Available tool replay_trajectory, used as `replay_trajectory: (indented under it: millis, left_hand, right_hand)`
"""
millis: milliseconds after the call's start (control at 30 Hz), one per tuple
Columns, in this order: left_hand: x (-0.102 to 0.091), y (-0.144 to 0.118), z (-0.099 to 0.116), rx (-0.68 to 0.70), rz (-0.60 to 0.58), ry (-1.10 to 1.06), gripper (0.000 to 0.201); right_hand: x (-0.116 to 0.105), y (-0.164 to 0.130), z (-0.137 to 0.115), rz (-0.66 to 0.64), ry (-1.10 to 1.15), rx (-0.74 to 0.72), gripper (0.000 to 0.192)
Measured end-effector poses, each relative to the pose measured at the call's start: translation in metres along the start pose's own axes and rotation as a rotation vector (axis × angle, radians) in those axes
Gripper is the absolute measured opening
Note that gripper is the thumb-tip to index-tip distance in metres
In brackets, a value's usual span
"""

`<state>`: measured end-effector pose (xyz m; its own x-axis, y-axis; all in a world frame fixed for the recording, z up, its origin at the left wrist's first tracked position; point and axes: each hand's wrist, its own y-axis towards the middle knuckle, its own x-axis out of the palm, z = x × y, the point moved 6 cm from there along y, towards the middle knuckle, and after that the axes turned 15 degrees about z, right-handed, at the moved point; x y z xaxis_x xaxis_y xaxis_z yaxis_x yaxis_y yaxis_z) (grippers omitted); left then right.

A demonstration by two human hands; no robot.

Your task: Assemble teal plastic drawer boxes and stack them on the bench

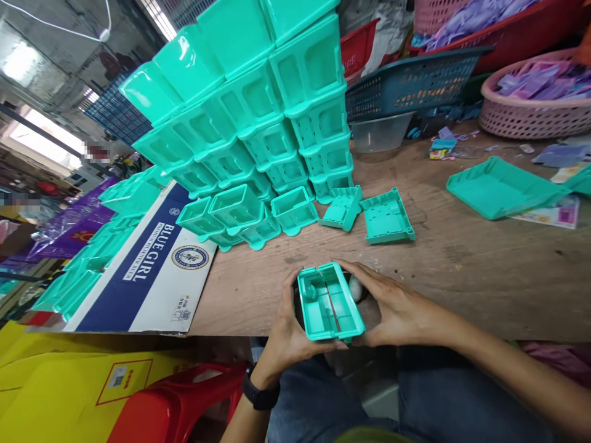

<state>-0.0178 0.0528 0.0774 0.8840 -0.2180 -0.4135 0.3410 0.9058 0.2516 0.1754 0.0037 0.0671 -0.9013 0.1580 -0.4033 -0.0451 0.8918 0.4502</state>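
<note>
Between my two hands, over the table's near edge, is a green plastic box (318,317) made of two halves, with a thin gap running between them. My left hand (289,320) wraps the left half, and a dark watch sits on that wrist. Around the right half my right hand (392,301) is curled, fingers on the far edge and thumb near the close one. Just beyond lie two loose green half-shells (388,215). Left of those, several small green boxes (293,209) stand before a tall stack of green boxes (258,98).
A white and blue carton (152,264) holding green parts stands at the left edge. Green trays (501,187) lie at the right. Behind them are a pink basket (535,111) and a blue basket (415,83). A red stool (157,400) is below left.
</note>
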Motion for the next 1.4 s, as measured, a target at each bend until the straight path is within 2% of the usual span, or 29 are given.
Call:
replay_trajectory:
  millis: [433, 700, 933, 1400]
  left_hand:
    - [-0.0007, -0.0044, 0.0001, -0.02, 0.044, 0.015, 0.118]
    - [-0.0004, -0.004, 0.0031, -0.066, 0.038, -0.023, 0.123]
    - [0.0028, -0.0049, 0.0067, -0.092, 0.019, -0.024, 0.115]
    - [-0.0006, -0.005, 0.0029, -0.019, 0.057, 0.005, 0.117]
  right_hand:
    - [-0.0021, 0.0021, -0.0038, 0.023, -0.014, -0.004, 0.13]
    - [0.0048, 0.0027, -0.001, 0.005, -0.016, -0.05, 0.134]
    - [0.0052, 0.0036, -0.0044, -0.002, -0.032, -0.079, 0.135]
    - [0.0041, 0.0051, -0.0081, 0.01, -0.014, -0.157, 0.14]
